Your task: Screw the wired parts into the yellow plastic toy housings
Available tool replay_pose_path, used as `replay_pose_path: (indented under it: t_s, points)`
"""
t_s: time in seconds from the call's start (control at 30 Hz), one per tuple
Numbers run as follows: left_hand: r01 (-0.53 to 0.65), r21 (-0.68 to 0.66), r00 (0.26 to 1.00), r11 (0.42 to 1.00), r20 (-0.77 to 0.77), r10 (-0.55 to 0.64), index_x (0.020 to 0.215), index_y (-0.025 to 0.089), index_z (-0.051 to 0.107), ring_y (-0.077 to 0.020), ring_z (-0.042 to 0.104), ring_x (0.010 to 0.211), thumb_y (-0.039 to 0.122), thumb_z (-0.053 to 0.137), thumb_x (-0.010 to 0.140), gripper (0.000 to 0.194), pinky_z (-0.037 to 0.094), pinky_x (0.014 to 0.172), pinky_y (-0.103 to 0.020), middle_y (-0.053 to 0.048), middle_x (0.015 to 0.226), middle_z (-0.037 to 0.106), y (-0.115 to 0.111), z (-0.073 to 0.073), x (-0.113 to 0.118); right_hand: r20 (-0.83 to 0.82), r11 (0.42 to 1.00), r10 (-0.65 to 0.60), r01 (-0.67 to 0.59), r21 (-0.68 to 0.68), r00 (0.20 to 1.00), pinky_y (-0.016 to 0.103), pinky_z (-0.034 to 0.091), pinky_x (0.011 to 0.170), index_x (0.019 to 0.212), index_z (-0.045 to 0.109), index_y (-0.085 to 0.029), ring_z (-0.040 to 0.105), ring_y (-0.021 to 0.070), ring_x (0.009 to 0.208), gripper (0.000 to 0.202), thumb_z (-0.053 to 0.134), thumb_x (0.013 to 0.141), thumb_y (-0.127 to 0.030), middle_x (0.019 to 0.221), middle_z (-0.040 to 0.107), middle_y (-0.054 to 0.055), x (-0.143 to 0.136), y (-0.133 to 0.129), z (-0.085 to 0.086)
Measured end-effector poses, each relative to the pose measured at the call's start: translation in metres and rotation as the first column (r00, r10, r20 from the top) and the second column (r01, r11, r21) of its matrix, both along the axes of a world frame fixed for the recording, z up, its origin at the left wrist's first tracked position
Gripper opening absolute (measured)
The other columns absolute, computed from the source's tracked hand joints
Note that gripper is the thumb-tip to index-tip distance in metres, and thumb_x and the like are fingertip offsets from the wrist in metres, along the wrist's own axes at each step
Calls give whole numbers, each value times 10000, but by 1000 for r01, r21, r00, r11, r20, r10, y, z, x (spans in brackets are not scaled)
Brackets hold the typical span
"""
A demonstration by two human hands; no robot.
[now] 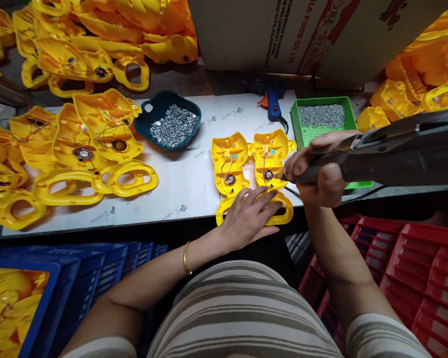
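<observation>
My right hand (pixel 321 169) is wrapped round a dark electric screwdriver (pixel 388 154) that comes in from the right. Its tip points at the round speaker in the right-hand yellow plastic shell (pixel 272 149); whether it touches is too small to tell. A matching yellow shell (pixel 229 161) lies just left of it, also with wires and a round speaker inside. My left hand (pixel 246 216) rests with fingers spread across the yellow handles (pixel 285 209) at the near end of these shells.
A dark green bowl (pixel 144 127) and a green basket (pixel 298 124) hold small metal screws. Behind stand a blue glue gun (pixel 272 102) and a large carton (pixel 239 40). More yellow shells (pixel 108 124) lie left. Blue crates (pixel 97 273) and red crates (pixel 414 258) flank me.
</observation>
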State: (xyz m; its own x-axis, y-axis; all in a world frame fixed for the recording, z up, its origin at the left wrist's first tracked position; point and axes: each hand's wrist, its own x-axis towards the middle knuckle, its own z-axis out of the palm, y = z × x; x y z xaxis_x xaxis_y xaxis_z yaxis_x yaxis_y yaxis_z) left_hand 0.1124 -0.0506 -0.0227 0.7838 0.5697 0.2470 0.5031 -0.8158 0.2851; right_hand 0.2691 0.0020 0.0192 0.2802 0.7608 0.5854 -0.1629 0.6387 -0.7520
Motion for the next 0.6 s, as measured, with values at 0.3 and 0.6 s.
replay_pose_path:
  t_s: [0.3,0.6]
  points:
    - [6,-7,999,1000,-42,-6,1259,199,573,-294,472,1259,547,641,842,547,306,1008,-451,-117,1370,573,3,-4,3,59,997,72,-71,-24,996,287,336,319,985,553,-354,354,126,326,255,617,763,-461,462,449,-84,-5,12,-23]
    - [53,-55,993,997,-99,-58,1206,211,618,-292,486,1224,395,670,861,394,336,986,-469,-112,1324,595,4,-5,4,86,972,161,-142,-186,983,297,415,437,974,530,-336,474,132,426,352,669,741,-560,586,496,-71,2,15,-40]
